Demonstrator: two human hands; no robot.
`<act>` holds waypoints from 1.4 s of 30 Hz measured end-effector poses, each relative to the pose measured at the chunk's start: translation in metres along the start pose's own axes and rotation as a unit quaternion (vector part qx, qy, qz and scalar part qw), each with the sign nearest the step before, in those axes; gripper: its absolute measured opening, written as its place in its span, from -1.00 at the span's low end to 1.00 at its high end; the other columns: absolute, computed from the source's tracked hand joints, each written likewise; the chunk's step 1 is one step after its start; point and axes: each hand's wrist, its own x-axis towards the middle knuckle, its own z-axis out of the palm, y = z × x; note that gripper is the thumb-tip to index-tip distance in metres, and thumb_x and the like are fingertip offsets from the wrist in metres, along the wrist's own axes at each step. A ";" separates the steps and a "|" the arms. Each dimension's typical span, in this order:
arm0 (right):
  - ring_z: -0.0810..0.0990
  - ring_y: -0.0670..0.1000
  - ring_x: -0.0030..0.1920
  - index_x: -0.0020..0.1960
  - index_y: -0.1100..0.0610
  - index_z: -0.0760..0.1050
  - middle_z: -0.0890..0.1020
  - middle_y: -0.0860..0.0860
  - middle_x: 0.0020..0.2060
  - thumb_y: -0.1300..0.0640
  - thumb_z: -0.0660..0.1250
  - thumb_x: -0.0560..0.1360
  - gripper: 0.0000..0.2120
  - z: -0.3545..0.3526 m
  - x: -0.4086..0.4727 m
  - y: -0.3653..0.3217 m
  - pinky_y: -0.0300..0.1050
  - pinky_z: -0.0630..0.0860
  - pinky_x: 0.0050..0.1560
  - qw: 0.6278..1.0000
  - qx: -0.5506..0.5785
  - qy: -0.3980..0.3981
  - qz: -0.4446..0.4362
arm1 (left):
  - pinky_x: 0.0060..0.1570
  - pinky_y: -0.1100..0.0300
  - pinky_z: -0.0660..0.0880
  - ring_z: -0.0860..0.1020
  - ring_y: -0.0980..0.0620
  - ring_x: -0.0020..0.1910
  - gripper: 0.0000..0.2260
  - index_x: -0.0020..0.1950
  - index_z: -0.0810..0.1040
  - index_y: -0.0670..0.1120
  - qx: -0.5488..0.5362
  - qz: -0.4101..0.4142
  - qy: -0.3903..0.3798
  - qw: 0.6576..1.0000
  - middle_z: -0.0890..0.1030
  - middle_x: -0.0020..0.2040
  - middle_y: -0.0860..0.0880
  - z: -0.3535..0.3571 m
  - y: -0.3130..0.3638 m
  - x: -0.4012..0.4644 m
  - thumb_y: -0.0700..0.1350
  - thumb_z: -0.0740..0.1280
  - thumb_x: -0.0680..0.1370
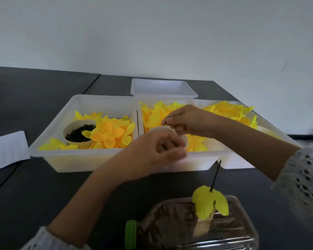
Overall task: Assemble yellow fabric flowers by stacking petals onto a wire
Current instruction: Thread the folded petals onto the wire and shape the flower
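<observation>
A black wire (215, 175) stands upright near the table's front, with a yellow-green petal piece (209, 202) threaded low on it. My right hand (184, 121) hovers over the middle tray (197, 157) and pinches a tiny dark piece between thumb and fingers. My left hand (159, 148), blurred, is over a small white cup (185, 139) in that tray, fingers curled; whether it holds anything is unclear. Yellow petals (155, 114) fill the middle tray. More orange-yellow petals (108, 134) lie in the left tray (49, 130).
A white bowl of dark bits (79, 135) sits in the left tray. A third tray with petals (229, 110) is at the right, and one more white tray (163, 89) behind. A lying plastic jar with green lid (188, 226) holds the wire's base. White paper (7, 148) lies left.
</observation>
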 end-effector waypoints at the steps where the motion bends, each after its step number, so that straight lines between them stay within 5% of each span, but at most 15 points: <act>1: 0.43 -0.05 -0.43 0.09 0.37 0.58 0.50 0.06 -0.37 0.26 0.27 0.59 -0.80 0.000 -0.001 0.000 -0.21 0.47 -0.29 1.000 0.024 -0.003 0.008 | -0.16 0.24 0.55 0.60 0.19 -0.18 -0.64 0.01 0.58 0.13 0.007 -0.007 0.061 0.998 0.63 -0.15 0.12 -0.006 -0.005 0.002 0.33 0.26 0.39; 4: 0.50 -0.10 -0.46 0.07 0.37 0.56 0.54 0.08 -0.33 0.27 0.18 0.63 -0.77 0.001 -0.006 -0.003 -0.24 0.53 -0.33 0.995 0.091 -0.024 0.029 | -0.35 0.39 0.34 0.52 0.21 -0.33 -0.85 -0.08 0.56 0.10 0.092 -0.067 0.255 0.960 0.59 -0.28 0.10 -0.013 -0.023 0.012 0.15 0.33 0.51; 6: 0.49 -0.11 -0.47 0.00 0.34 0.57 0.55 0.07 -0.35 0.27 0.16 0.64 -0.77 0.004 -0.011 -0.005 -0.25 0.52 -0.35 0.990 0.131 -0.036 0.040 | -0.40 0.42 0.35 0.52 0.18 -0.31 -0.94 -0.04 0.56 0.07 0.087 -0.084 0.288 0.950 0.57 -0.24 0.10 -0.009 -0.030 0.018 0.02 0.38 0.54; 17: 0.33 -0.02 -0.53 -0.07 0.26 0.46 0.48 0.12 -0.39 0.25 0.21 0.57 -0.90 0.022 -0.023 -0.001 -0.21 0.41 -0.47 0.988 0.146 0.038 -0.006 | -0.33 0.42 0.44 0.61 0.19 -0.27 -0.89 0.01 0.59 0.04 -0.024 -0.049 0.336 0.940 0.67 -0.21 0.09 0.014 -0.028 0.041 0.02 0.42 0.53; 23: 0.37 -0.04 -0.52 -0.21 0.23 0.48 0.50 0.08 -0.42 0.26 0.22 0.60 -0.78 0.028 -0.021 0.005 -0.20 0.44 -0.44 0.984 0.174 0.025 -0.019 | -0.41 0.37 0.48 0.59 0.20 -0.33 -0.93 -0.11 0.61 0.02 -0.028 -0.048 0.339 0.939 0.66 -0.25 0.05 0.013 -0.031 0.042 -0.14 0.44 0.51; 28: 0.21 -0.05 -0.54 -0.32 0.15 0.36 0.41 0.07 -0.45 0.26 0.18 0.56 -0.73 0.030 -0.023 0.008 -0.23 0.29 -0.51 0.983 0.181 0.017 -0.004 | -0.35 0.25 0.57 0.59 0.14 -0.33 -0.87 -0.15 0.63 -0.03 -0.043 -0.051 0.335 0.940 0.63 -0.30 0.01 0.011 -0.034 0.042 -0.25 0.41 0.52; 36: 0.10 -0.08 -0.51 -0.27 0.07 0.24 0.18 -0.01 -0.39 0.22 0.06 0.54 -0.79 0.023 -0.035 0.000 -0.26 0.16 -0.52 0.947 0.318 -0.046 -0.027 | -0.28 0.36 0.51 0.59 0.20 -0.29 -0.85 -0.18 0.60 0.04 0.020 -0.073 0.352 0.933 0.63 -0.28 0.09 0.012 -0.038 0.041 -0.21 0.41 0.52; 42: 0.28 -0.01 -0.48 -0.25 0.11 0.29 0.45 0.07 -0.33 0.21 0.12 0.57 -0.78 0.009 -0.045 0.000 -0.19 0.38 -0.46 0.943 0.330 0.029 -0.016 | -0.25 0.54 0.38 0.55 0.28 -0.23 -0.88 -0.15 0.63 0.01 0.133 -0.065 0.325 0.934 0.61 -0.25 0.15 0.008 -0.043 0.039 -0.21 0.43 0.51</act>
